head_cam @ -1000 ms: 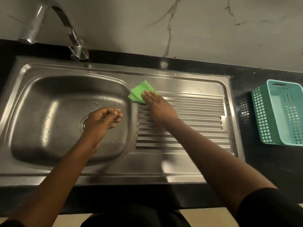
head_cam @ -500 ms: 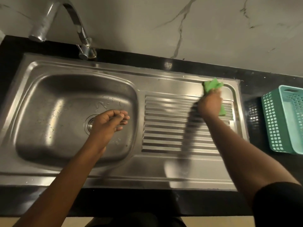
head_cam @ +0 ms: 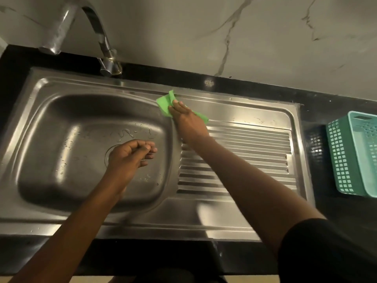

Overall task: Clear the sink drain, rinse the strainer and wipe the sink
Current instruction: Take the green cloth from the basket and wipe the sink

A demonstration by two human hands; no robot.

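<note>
A crumpled green cloth is pressed under the straight fingers of the right hand at the back of the ribbed draining board of the stainless steel sink, just beside the basin. The left hand is held over the round drain, fingers curled to the thumb; whether anything is pinched cannot be told.
</note>
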